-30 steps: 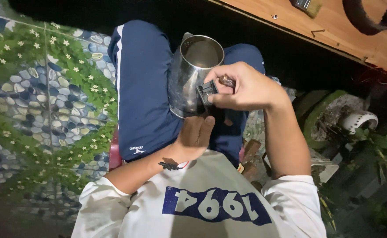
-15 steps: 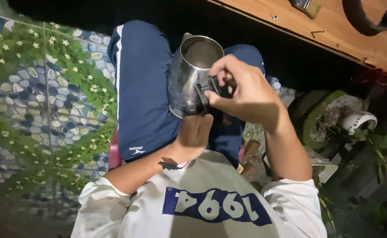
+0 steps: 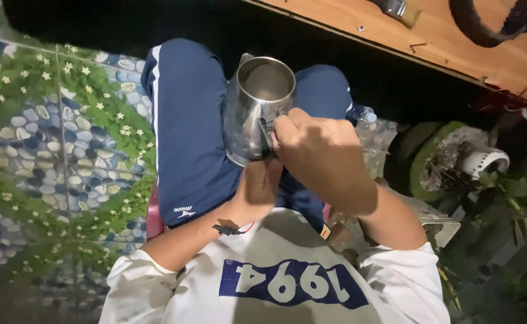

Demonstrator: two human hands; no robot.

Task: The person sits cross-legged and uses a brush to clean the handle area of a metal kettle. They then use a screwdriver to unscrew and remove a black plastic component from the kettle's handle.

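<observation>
A shiny metal jug (image 3: 248,114) with an open, empty mouth rests tilted over my lap, between my blue-trousered thighs. My left hand (image 3: 257,191) cups it from beneath, palm against the base. My right hand (image 3: 323,157) is curled over the jug's side, fingers closed around the dark handle (image 3: 266,131), most of which it hides.
A wooden table edge (image 3: 455,48) runs across the top right, with a black loop (image 3: 485,30) and a small metal tool (image 3: 395,7) on it. A plastic bottle (image 3: 366,115), a mossy round pot (image 3: 437,162) and plants lie to the right. Pebble-and-flower patterned floor (image 3: 59,144) lies to the left.
My right hand has slid left over the handle and now covers the dark part that showed between its fingers. The jug has turned a little; the left hand stays under it.
</observation>
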